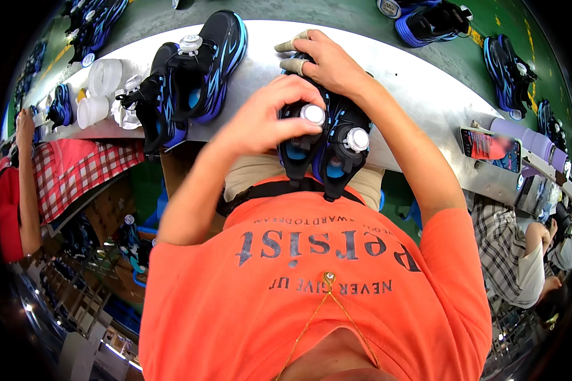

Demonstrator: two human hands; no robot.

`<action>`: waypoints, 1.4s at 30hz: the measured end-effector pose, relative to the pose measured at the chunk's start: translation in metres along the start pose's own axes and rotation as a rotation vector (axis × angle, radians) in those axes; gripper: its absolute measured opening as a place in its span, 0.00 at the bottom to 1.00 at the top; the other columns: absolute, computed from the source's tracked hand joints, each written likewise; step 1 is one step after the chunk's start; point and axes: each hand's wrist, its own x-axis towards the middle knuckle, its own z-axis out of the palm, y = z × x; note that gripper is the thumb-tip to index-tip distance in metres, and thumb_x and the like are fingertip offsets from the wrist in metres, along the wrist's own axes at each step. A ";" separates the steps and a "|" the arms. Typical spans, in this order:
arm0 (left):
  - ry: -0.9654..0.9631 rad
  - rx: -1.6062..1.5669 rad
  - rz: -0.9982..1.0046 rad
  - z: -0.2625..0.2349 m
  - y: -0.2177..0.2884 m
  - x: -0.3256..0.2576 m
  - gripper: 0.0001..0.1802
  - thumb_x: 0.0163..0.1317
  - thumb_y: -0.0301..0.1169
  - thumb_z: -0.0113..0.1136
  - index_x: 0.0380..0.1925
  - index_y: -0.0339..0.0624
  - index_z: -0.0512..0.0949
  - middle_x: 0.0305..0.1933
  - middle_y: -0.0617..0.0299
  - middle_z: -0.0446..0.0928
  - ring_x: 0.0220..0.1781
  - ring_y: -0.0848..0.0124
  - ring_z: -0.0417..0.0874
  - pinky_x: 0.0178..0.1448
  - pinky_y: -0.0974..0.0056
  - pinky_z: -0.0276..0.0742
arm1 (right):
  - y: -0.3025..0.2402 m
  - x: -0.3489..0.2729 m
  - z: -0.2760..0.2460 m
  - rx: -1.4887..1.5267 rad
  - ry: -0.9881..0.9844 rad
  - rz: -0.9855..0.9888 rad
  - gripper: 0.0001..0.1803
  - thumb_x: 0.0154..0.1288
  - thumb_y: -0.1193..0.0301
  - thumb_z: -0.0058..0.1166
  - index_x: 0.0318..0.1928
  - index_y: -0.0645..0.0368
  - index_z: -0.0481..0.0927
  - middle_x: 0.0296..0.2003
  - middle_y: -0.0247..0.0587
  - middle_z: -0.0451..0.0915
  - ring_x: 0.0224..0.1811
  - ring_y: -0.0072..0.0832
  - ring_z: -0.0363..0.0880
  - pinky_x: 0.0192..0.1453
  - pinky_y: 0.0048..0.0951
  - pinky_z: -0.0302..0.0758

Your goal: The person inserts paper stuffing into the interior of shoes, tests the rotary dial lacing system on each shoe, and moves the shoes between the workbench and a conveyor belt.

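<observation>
A pair of black sneakers with blue-purple trim lies toes away from me, at the table's near edge. My left hand (270, 117) has thumb and fingers closed around the white dial (312, 114) on the left sneaker (297, 141). Over the toe end, my right hand (330, 60) curls across the shoe, with pale finger cots on two fingers; its palm side is hidden. The right sneaker (344, 159) has its own white dial (357, 140), which neither hand touches.
Another pair of sneakers (194, 82) stands on the metal table (419, 89) to the left, near translucent plastic cups (94, 109). A phone (491, 150) leans against a purple object at right. More shoes (429, 24) lie beyond the table. People sit on both sides.
</observation>
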 end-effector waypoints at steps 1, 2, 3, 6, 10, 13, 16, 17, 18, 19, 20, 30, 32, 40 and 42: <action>-0.154 -0.016 0.078 -0.016 -0.004 0.014 0.16 0.50 0.28 0.64 0.41 0.37 0.78 0.46 0.60 0.77 0.54 0.65 0.72 0.62 0.63 0.64 | 0.004 0.006 -0.002 -0.003 -0.006 0.000 0.22 0.54 0.75 0.52 0.53 0.56 0.77 0.44 0.51 0.71 0.48 0.47 0.72 0.54 0.37 0.71; -0.275 -0.108 0.029 -0.023 -0.001 0.022 0.17 0.51 0.29 0.64 0.42 0.39 0.79 0.48 0.59 0.77 0.56 0.64 0.71 0.64 0.61 0.63 | 0.006 0.010 -0.001 -0.005 -0.011 0.000 0.23 0.53 0.76 0.52 0.52 0.56 0.76 0.44 0.52 0.71 0.47 0.47 0.72 0.54 0.37 0.71; -0.324 -0.084 0.080 -0.028 -0.003 0.026 0.17 0.51 0.30 0.64 0.42 0.40 0.79 0.48 0.59 0.77 0.56 0.63 0.71 0.64 0.60 0.62 | 0.009 0.010 0.001 0.009 -0.011 -0.054 0.25 0.49 0.78 0.51 0.52 0.57 0.76 0.43 0.53 0.70 0.47 0.49 0.71 0.54 0.38 0.71; -0.252 0.033 0.069 -0.023 0.000 0.018 0.19 0.50 0.31 0.66 0.44 0.42 0.79 0.50 0.59 0.77 0.56 0.61 0.72 0.64 0.59 0.62 | 0.006 0.007 0.006 0.082 0.011 -0.011 0.19 0.57 0.69 0.58 0.50 0.55 0.79 0.46 0.52 0.72 0.50 0.46 0.70 0.57 0.38 0.69; 0.285 0.263 0.034 0.013 0.037 -0.027 0.11 0.52 0.26 0.61 0.38 0.38 0.79 0.41 0.53 0.75 0.45 0.56 0.76 0.51 0.57 0.71 | -0.001 -0.008 -0.042 -0.114 0.345 -0.080 0.18 0.55 0.61 0.62 0.45 0.52 0.82 0.38 0.49 0.74 0.45 0.46 0.72 0.49 0.41 0.71; 0.231 0.478 0.149 0.037 0.050 -0.060 0.10 0.56 0.33 0.61 0.35 0.41 0.80 0.32 0.54 0.75 0.36 0.57 0.75 0.43 0.57 0.72 | 0.000 -0.009 -0.098 -0.490 0.517 0.013 0.19 0.53 0.61 0.63 0.46 0.51 0.80 0.43 0.45 0.73 0.49 0.42 0.70 0.53 0.42 0.66; 0.132 0.591 0.192 0.055 0.046 -0.042 0.11 0.57 0.39 0.62 0.33 0.44 0.80 0.25 0.55 0.74 0.31 0.58 0.74 0.38 0.58 0.72 | 0.037 0.010 -0.122 -0.899 0.741 -0.059 0.19 0.49 0.59 0.65 0.42 0.50 0.80 0.48 0.43 0.71 0.52 0.42 0.67 0.54 0.45 0.63; 0.087 0.634 0.168 0.058 0.048 -0.033 0.12 0.57 0.40 0.61 0.33 0.44 0.81 0.23 0.56 0.74 0.30 0.59 0.73 0.36 0.58 0.71 | 0.057 0.011 -0.125 -0.985 0.697 -0.070 0.16 0.51 0.62 0.62 0.42 0.48 0.80 0.48 0.43 0.72 0.53 0.42 0.68 0.54 0.45 0.63; 0.037 0.708 0.197 0.062 0.052 -0.022 0.12 0.58 0.42 0.60 0.31 0.46 0.81 0.18 0.58 0.72 0.26 0.60 0.72 0.32 0.60 0.70 | 0.095 0.007 -0.130 -1.129 0.602 -0.061 0.13 0.53 0.65 0.58 0.41 0.45 0.80 0.45 0.43 0.74 0.51 0.41 0.69 0.55 0.44 0.64; 0.047 0.705 0.196 0.065 0.051 -0.017 0.12 0.59 0.41 0.59 0.31 0.46 0.81 0.17 0.58 0.72 0.25 0.61 0.73 0.30 0.60 0.70 | 0.103 0.009 -0.141 -1.136 0.568 -0.049 0.12 0.54 0.67 0.57 0.41 0.43 0.80 0.43 0.42 0.74 0.50 0.41 0.70 0.54 0.44 0.64; 0.055 0.695 0.190 0.067 0.048 -0.014 0.11 0.60 0.41 0.59 0.30 0.46 0.80 0.17 0.59 0.72 0.25 0.61 0.73 0.29 0.60 0.71 | 0.110 0.008 -0.151 -1.141 0.525 -0.036 0.12 0.55 0.68 0.55 0.41 0.42 0.81 0.42 0.41 0.75 0.49 0.40 0.71 0.53 0.44 0.65; 0.057 0.661 0.202 0.067 0.046 -0.002 0.14 0.59 0.43 0.58 0.25 0.44 0.78 0.19 0.53 0.73 0.23 0.57 0.76 0.28 0.55 0.71 | 0.085 0.075 -0.255 -0.800 0.513 0.174 0.17 0.53 0.56 0.62 0.44 0.43 0.83 0.41 0.43 0.77 0.43 0.43 0.78 0.47 0.43 0.74; -0.007 0.635 0.140 0.063 0.047 0.010 0.15 0.60 0.44 0.58 0.24 0.45 0.77 0.17 0.54 0.73 0.20 0.58 0.76 0.23 0.57 0.71 | 0.097 0.102 -0.269 -0.959 0.430 0.234 0.23 0.49 0.52 0.65 0.48 0.40 0.81 0.48 0.45 0.75 0.53 0.44 0.73 0.56 0.44 0.69; -0.075 0.679 0.080 0.067 0.042 0.012 0.09 0.62 0.44 0.55 0.30 0.55 0.76 0.10 0.63 0.67 0.12 0.65 0.73 0.13 0.61 0.65 | 0.172 0.129 -0.276 -1.224 0.185 0.477 0.26 0.39 0.51 0.69 0.45 0.35 0.84 0.51 0.40 0.74 0.59 0.39 0.68 0.63 0.44 0.62; -0.066 0.682 0.067 0.067 0.045 0.020 0.09 0.61 0.44 0.56 0.30 0.55 0.76 0.09 0.64 0.66 0.12 0.66 0.72 0.13 0.62 0.65 | 0.170 0.131 -0.268 -1.232 0.165 0.501 0.23 0.41 0.49 0.68 0.41 0.38 0.86 0.45 0.39 0.79 0.54 0.39 0.73 0.58 0.42 0.65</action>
